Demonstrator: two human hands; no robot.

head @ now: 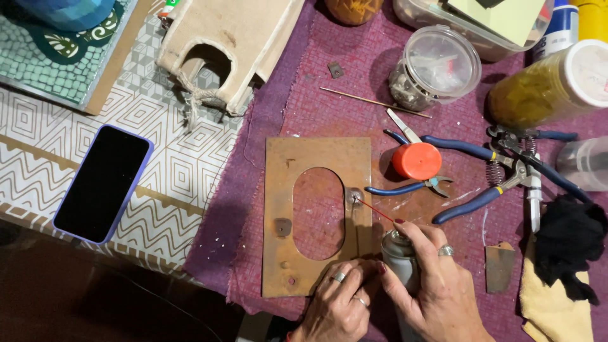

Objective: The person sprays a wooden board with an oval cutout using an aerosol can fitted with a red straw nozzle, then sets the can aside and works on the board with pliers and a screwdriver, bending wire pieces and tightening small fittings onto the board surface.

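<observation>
Right hand (437, 285) grips grey spray can (398, 253); red straw (375, 211) runs up-left to rusty oval-cutout plate (316, 215), left hand (339, 307) pressing its lower edge.

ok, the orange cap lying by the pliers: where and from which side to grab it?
Take the orange cap by its round side wall, coming straight down from above. It sits among the blue-handled pliers, whose handles crowd its left and lower sides, so a low sideways approach would likely bump them. Pinch across the upper-right and lower-left of the wall, where there seems most room for fingers.
</observation>
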